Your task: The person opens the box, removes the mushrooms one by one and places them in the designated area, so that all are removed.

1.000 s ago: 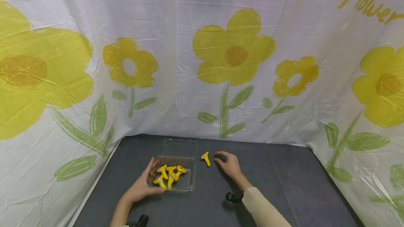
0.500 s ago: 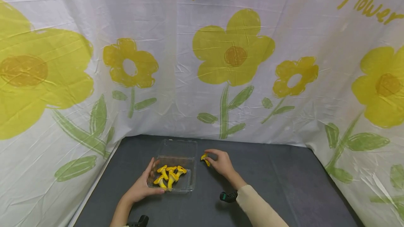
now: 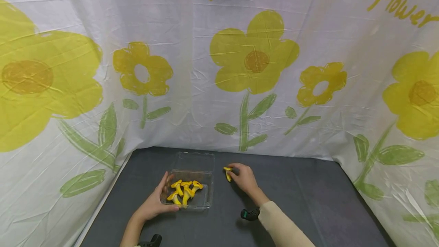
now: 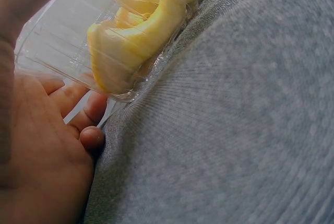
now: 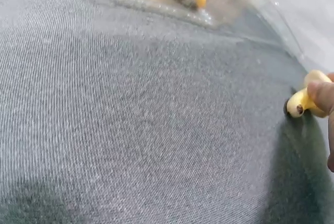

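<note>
A clear plastic clamshell box (image 3: pixel 204 198) stands on the dark table with its lid (image 3: pixel 195 160) folded back. Inside it lie several yellow mushrooms (image 3: pixel 187 194), stems mostly toward the front. My left hand (image 3: pixel 152 202) grips the box's left side, thumb along the front and fingers at the far left. In the left wrist view, mushrooms (image 4: pixel 138 46) show through the box wall beside the fingers. To the right of the box, my right hand (image 3: pixel 245 179) pinches one yellow mushroom (image 5: pixel 301 100) between thumb and fingers, close over the table.
The dark cloth-covered table (image 3: pixel 302 197) reaches back to a white curtain (image 3: pixel 192 125) printed with yellow flowers, which also closes in both sides. A black wrist device (image 3: pixel 250 214) sits at my right wrist, another (image 3: pixel 152 241) at my left.
My right hand has moved left to the lone mushroom and taken hold of it, then shifted it slightly right. The left hand and the box have stayed in place.
</note>
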`<state>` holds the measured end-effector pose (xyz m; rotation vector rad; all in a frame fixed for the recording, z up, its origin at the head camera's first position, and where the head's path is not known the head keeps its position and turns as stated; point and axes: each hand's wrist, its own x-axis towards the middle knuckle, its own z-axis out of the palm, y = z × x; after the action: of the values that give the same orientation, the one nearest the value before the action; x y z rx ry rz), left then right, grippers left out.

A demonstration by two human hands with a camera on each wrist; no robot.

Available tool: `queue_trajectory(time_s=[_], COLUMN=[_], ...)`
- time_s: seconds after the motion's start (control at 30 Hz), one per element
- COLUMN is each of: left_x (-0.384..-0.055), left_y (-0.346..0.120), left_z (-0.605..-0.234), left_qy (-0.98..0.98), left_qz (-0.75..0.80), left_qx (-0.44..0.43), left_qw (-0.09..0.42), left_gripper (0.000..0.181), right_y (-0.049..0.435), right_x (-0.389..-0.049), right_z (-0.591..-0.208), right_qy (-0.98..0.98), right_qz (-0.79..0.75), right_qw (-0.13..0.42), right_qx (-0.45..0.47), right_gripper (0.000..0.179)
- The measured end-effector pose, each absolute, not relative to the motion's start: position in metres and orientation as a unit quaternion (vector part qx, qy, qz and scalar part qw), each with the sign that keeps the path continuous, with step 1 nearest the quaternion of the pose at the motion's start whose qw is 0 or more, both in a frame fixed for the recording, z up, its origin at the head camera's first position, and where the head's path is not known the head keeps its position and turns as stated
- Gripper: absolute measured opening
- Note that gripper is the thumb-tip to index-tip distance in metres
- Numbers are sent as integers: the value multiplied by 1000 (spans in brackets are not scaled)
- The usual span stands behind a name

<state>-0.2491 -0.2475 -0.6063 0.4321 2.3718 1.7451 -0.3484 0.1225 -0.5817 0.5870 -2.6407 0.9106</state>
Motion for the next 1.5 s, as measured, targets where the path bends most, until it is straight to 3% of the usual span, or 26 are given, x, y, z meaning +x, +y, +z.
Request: queue_trajectory(time_s=[0.7,1.27,1.5], left_x=[-250,-250,-250], left_y=[-248,-247,-248], left_z=[-603,-605,-603], left_qy=[797,806,813], left_qz=[582,570,561], left_qx=[133,140,133], left_qw=[88,74,76], left_gripper=[134,134,133], right_y=[128,129,130], right_x=[-342,-342,-342], right_z=[-599,-599,-601], right_qy=[-905,-909,-905], right_qz=[343,363,363], right_qw=[193,143,150], right_qx=[162,148,165], right_gripper=[16,22,24])
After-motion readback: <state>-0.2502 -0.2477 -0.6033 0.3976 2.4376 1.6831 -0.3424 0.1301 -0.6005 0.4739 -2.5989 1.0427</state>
